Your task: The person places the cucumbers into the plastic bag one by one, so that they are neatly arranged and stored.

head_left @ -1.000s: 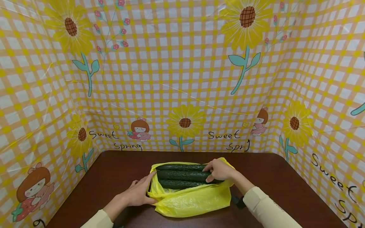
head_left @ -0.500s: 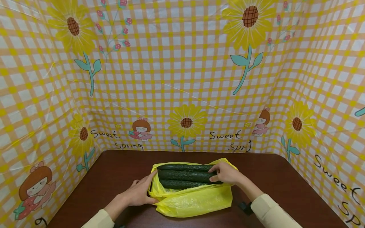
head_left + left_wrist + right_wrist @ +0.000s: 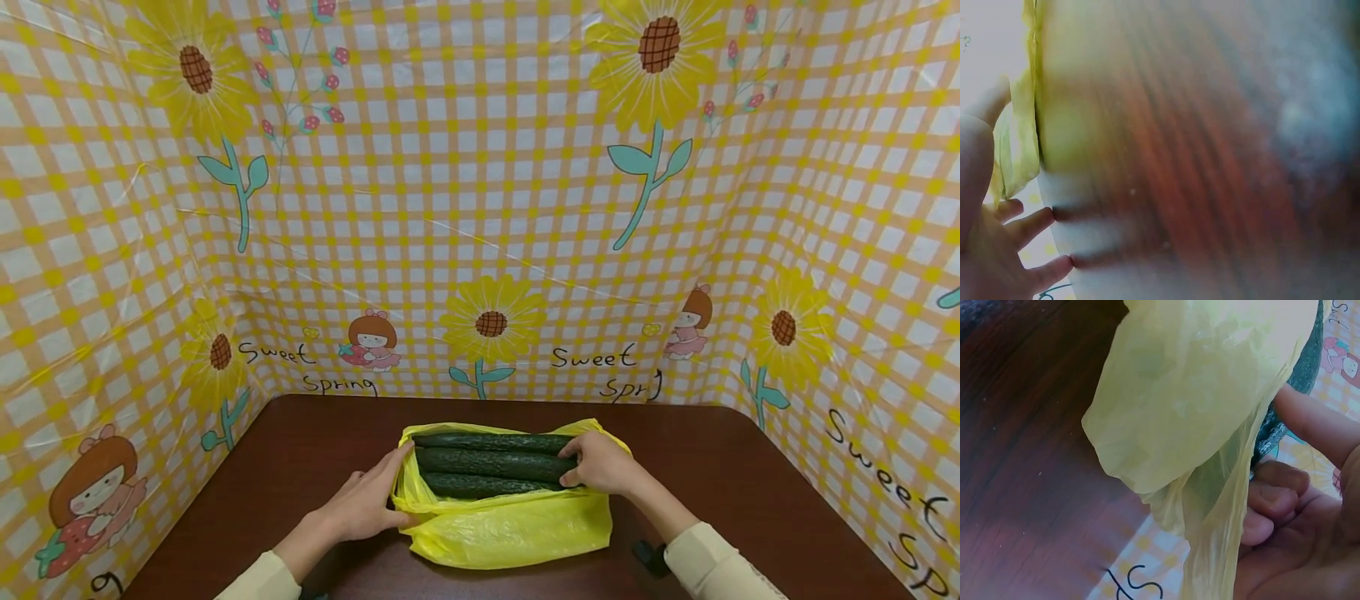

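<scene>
Three long dark green cucumbers lie side by side in a yellow plastic bag (image 3: 517,533), its mouth facing up; the middle cucumber (image 3: 487,463) runs from end to end. My left hand (image 3: 363,504) is at the bag's left end, thumb at the near edge, fingers spread along the side. In the left wrist view, those fingers (image 3: 1032,228) extend past the bag's edge (image 3: 1025,119) to the table. At the right end, my right hand (image 3: 606,463) grips the cucumbers' ends. The right wrist view shows its thumb on a cucumber (image 3: 1305,365) and other fingers curled beside the plastic.
The dark brown table (image 3: 322,442) extends around the bag. Yellow checked cloth (image 3: 420,208) with sunflowers hangs behind and at both sides. Close to my right sleeve (image 3: 701,554), a small black object (image 3: 648,557) lies on the table.
My right hand has slid rightward along the cucumbers to their right end, uncovering more of them. The left hand stays at the bag's left side.
</scene>
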A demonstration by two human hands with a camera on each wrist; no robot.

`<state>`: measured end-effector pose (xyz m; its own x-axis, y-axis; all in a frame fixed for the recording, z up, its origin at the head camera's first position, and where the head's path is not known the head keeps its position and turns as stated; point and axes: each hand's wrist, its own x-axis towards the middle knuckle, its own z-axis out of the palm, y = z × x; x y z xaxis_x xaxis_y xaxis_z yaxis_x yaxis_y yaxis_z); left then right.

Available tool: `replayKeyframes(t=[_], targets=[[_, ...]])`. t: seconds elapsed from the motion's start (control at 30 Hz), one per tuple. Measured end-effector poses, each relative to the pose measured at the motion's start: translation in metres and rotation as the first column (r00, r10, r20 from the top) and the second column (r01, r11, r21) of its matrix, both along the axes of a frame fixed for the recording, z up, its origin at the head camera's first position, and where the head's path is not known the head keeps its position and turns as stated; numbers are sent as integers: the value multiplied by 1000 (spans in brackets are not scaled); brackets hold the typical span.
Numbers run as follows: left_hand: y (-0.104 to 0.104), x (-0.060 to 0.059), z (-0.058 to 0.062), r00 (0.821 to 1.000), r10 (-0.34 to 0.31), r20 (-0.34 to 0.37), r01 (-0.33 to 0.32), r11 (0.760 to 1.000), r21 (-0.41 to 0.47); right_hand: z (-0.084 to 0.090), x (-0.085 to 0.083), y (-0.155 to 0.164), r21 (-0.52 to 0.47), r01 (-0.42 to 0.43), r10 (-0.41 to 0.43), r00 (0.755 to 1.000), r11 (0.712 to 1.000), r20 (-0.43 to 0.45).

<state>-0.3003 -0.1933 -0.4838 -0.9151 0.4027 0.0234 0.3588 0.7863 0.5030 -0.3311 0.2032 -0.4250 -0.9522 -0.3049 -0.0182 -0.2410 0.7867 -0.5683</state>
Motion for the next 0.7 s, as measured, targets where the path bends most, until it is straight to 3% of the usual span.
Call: replayKeyframes(t=[0.3,0.43,0.57,0.7], targets=[[3,-2,5,999,6,-32,-5,999,32,3,10,6,120,65,-57,996,991,-71],[5,-3,6,999,17,-47,-14,998,65,4,15,9,60,66,-63,997,996,-40],[3,-6,5,997,24,-73,-18,997,79,7,21,15,-32,11,-12,1000,999,-27],[0,-6,7,995,27,-92,-18,995,96,10,26,22,-68,-37,32,997,997,-68]])
